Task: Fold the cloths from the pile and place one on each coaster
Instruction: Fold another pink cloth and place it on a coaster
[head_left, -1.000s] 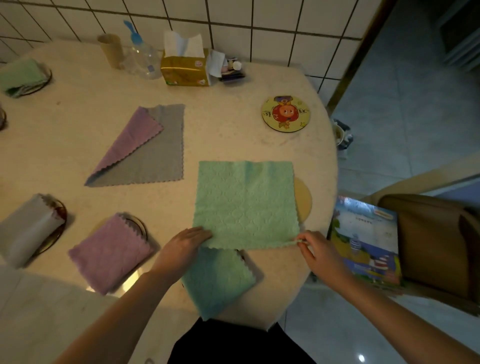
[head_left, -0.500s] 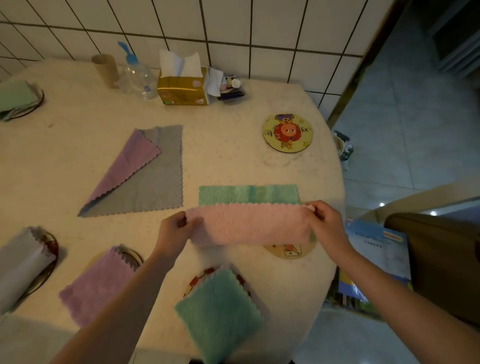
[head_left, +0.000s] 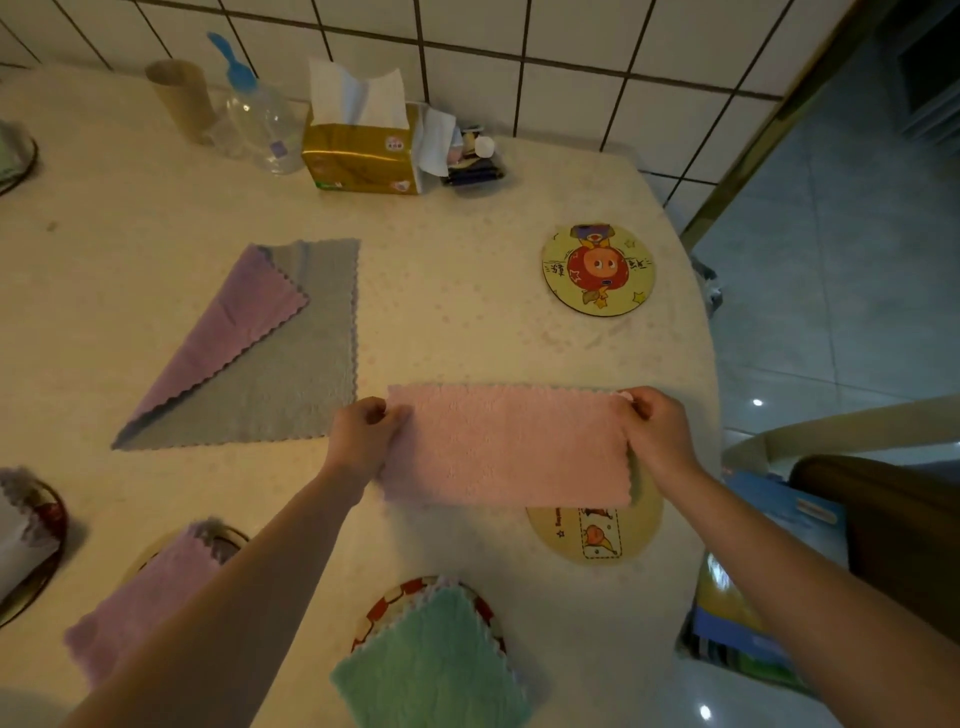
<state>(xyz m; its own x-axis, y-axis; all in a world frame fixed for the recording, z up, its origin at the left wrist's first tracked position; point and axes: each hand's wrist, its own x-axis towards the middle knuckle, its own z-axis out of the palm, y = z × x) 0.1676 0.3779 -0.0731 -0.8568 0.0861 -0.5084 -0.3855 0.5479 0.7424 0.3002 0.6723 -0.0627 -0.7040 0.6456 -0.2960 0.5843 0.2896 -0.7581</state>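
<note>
A cloth folded in half, pink side up (head_left: 509, 447), lies on the table. My left hand (head_left: 363, 434) pinches its far left corner and my right hand (head_left: 657, 428) pinches its far right corner. Its near right part overlaps a yellow coaster (head_left: 597, 535). A bare cartoon coaster (head_left: 598, 269) lies beyond. The pile (head_left: 270, 358), a grey cloth with a purple corner turned over, is to the left. A folded green cloth (head_left: 431, 665) rests on a red-edged coaster (head_left: 395, 597). A folded purple cloth (head_left: 150, 592) sits on another coaster.
A tissue box (head_left: 363, 150), clear bottle (head_left: 260, 124), cardboard tube (head_left: 182, 98) and small items stand by the tiled wall. A white folded cloth (head_left: 21, 540) lies on a coaster at the left edge. Right of the table's edge (head_left: 711, 364) are a chair and books (head_left: 753, 597).
The green cloth lay flat; both hands lifted its near edge and folded it away over the far edge, so the pink underside now faces up. The camera view shifted closer.
</note>
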